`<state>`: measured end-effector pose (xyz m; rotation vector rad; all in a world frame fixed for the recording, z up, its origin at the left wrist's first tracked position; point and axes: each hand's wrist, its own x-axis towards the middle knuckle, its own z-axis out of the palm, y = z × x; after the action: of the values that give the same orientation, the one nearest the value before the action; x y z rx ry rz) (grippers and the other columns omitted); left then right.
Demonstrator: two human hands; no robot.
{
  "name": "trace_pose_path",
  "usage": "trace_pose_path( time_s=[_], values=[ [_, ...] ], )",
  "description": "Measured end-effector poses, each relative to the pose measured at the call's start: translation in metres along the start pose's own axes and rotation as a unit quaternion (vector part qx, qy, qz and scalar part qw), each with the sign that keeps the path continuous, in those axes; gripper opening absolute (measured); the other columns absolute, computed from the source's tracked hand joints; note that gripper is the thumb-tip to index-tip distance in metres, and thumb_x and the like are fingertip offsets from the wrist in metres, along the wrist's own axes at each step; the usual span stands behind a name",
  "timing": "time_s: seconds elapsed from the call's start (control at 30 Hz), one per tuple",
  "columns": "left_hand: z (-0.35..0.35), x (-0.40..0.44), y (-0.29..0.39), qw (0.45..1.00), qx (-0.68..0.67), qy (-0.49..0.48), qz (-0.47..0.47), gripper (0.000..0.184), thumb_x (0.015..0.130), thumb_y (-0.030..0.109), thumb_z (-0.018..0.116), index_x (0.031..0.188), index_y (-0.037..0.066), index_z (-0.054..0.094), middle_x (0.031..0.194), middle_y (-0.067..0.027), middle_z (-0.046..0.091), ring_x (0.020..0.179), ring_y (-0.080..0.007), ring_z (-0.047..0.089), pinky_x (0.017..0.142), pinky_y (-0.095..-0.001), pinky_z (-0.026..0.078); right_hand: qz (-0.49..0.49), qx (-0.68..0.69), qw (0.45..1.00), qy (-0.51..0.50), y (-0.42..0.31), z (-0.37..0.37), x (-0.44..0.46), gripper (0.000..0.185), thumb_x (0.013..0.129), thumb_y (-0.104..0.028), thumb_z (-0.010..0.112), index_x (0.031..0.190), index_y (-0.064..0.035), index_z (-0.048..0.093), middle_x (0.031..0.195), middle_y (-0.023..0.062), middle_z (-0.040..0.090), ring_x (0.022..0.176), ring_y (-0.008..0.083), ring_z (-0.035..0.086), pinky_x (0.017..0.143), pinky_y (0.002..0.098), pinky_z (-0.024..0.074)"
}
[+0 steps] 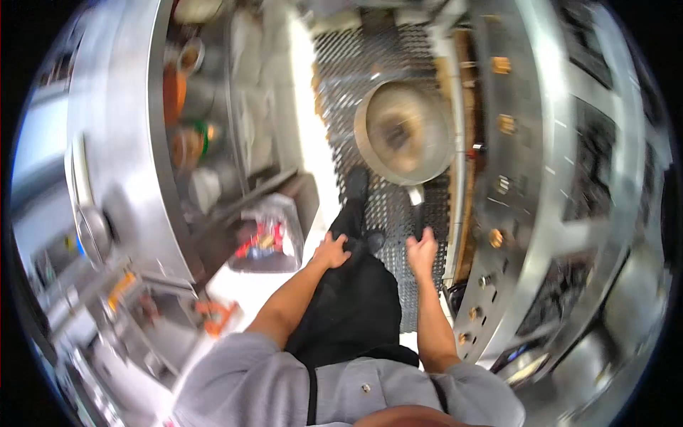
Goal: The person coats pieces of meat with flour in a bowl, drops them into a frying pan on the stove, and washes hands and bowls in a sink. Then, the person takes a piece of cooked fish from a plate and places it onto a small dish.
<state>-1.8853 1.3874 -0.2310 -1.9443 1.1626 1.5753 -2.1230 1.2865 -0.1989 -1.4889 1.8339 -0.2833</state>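
Observation:
A large round pan [373, 132] with a worn, brownish inside is held out over the dark perforated floor mat. Its handle points back toward my body, and my right hand [422, 250] is closed around the dark end of it. My left hand [331, 250] lies on the black cloth over my leg, fingers somewhat spread, holding nothing. Motion blur softens the pan and its handle.
On the right runs a stove [519, 142] with orange knobs and black grates. To the left stand a steel counter [121, 142], shelves with containers, and a clear bin [267, 265] of red and yellow items. A ladle [94, 229] lies on the far-left counter.

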Motion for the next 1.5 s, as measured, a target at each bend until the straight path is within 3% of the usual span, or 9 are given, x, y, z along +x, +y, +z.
trace_pose_path(
  time_s=[0.07,0.2,0.53,0.8,1.1,1.2,1.23,1.37,1.5],
  values=[
    [-0.01,0.008,-0.032,0.985,-0.123,-0.05,0.113,0.067,0.082,0.044,0.06,0.139,0.014,0.04,0.127,-0.0275,0.051,0.119,-0.0411,0.049,0.1,-0.0455,0.04,0.035,-0.034,0.997,-0.054,-0.041,-0.044,-0.043,0.029,0.072,-0.018,0.067,0.084,0.0019,0.05,0.066,0.0256,0.057,0.067,0.0459,0.058,0.062,0.0515,0.0444],
    [-0.098,-0.021,-0.038,0.992,0.002,0.061,0.112,0.065,0.082,0.047,0.06,0.128,0.001,0.052,0.123,-0.0239,0.057,0.118,-0.0379,0.052,0.101,-0.0412,0.04,0.055,0.009,0.993,-0.101,-0.087,-0.131,-0.097,0.03,0.075,-0.021,0.067,0.094,-0.0023,0.053,0.064,0.0196,0.06,0.068,0.0421,0.061,0.064,0.0495,0.0466],
    [-0.292,-0.038,0.035,0.98,0.05,0.166,0.092,0.049,0.082,0.04,0.058,0.116,0.005,0.063,0.119,-0.0201,0.061,0.115,-0.034,0.055,0.098,-0.0406,0.043,0.036,0.102,0.948,0.298,-0.131,-0.24,-0.053,0.022,0.07,-0.009,0.06,0.086,0.0038,0.052,0.071,0.0239,0.057,0.071,0.0393,0.061,0.067,0.0443,0.0458],
    [-0.384,-0.013,0.152,0.953,-0.059,0.202,0.217,0.04,0.083,0.038,0.058,0.109,0.009,0.067,0.107,-0.0153,0.067,0.102,-0.0314,0.062,0.089,-0.0372,0.048,0.099,0.072,0.906,0.406,-0.05,-0.288,0.056,0.038,0.068,-0.004,0.061,0.101,0.0114,0.051,0.085,0.0311,0.06,0.084,0.0504,0.058,0.076,0.0472,0.0457],
    [-0.397,0.04,0.106,0.988,-0.107,0.101,-0.038,0.041,0.087,0.043,0.056,0.093,0.005,0.069,0.074,-0.0167,0.066,0.055,-0.0268,0.062,0.055,-0.0409,0.052,0.249,0.046,0.925,0.282,-0.097,-0.338,0.096,0.04,0.072,-0.019,0.067,0.099,0.0079,0.052,0.092,0.0297,0.063,0.088,0.0476,0.06,0.081,0.0498,0.0442],
    [-0.406,0.107,0.073,0.996,0.004,0.055,0.063,0.041,0.088,0.042,0.054,0.097,0.006,0.069,0.084,-0.0146,0.068,0.074,-0.0284,0.065,0.066,-0.0402,0.052,0.326,-0.036,0.929,0.17,-0.12,-0.362,0.104,0.044,0.075,-0.027,0.069,0.098,0.0055,0.051,0.094,0.028,0.062,0.091,0.0454,0.059,0.081,0.0505,0.0444],
    [-0.418,0.111,0.078,0.976,0.105,0.066,0.178,0.041,0.088,0.042,0.053,0.098,0.006,0.07,0.088,-0.0139,0.069,0.08,-0.0289,0.066,0.07,-0.04,0.052,0.319,-0.111,0.925,0.178,-0.109,-0.365,0.107,0.047,0.076,-0.03,0.069,0.103,0.0052,0.052,0.096,0.0277,0.061,0.092,0.0454,0.058,0.081,0.0503,0.0438],
    [-0.499,0.146,0.123,0.996,-0.05,0.006,0.08,0.035,0.081,0.035,0.063,0.102,0.008,0.069,0.094,-0.0105,0.069,0.083,-0.0227,0.063,0.071,-0.0383,0.052,0.3,-0.275,0.847,0.341,-0.202,-0.395,0.154,0.045,0.082,-0.029,0.065,0.11,0.0053,0.053,0.104,0.0259,0.057,0.098,0.0431,0.054,0.084,0.0483,0.0415],
    [-0.62,0.146,0.191,0.985,-0.06,-0.039,0.157,0.038,0.073,0.027,0.074,0.106,0.011,0.069,0.1,-0.0072,0.068,0.087,-0.0165,0.061,0.072,-0.0366,0.052,0.099,-0.109,0.944,0.296,-0.275,-0.389,0.23,0.032,0.084,-0.013,0.06,0.112,0.0021,0.055,0.101,0.022,0.057,0.097,0.0398,0.054,0.084,0.0445,0.0437]
  ],
)
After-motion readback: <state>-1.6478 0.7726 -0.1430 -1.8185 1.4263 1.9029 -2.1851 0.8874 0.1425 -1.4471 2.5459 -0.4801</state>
